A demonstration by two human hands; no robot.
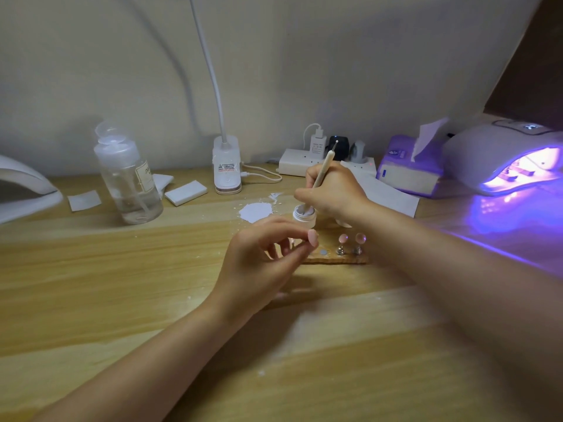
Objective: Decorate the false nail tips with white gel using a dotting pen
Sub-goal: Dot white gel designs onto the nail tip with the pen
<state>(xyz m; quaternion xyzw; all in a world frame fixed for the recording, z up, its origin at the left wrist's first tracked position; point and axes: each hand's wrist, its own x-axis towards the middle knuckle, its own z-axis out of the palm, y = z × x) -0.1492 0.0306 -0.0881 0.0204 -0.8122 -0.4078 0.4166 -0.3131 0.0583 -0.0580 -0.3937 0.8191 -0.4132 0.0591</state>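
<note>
Landmark: gel pot (303, 215), small, white, lid off, on the wooden desk (122, 284).

Right hand (335, 190) above the pot, pinching the pen (323, 166); lower tip down inside the pot, upper ball end tilted up and back.

Left hand (262, 263) just in front of the pot, fingers curled, pinching 1 pink tip (313, 237) (whatever it is mounted on is hidden by the fingers).

Right-front of the pot: wooden base (335, 258) with 2 tips on stands (350, 245), upright, side by side.

Left of the pot, touching or nearly: white paste patch (255, 212), flecks around it. Farther left: clear bottle (128, 181).

Far right: lit UV lamp (505, 159), violet glow on the desk.

Desk toward the near edge open; only the forearms cross it.
</note>
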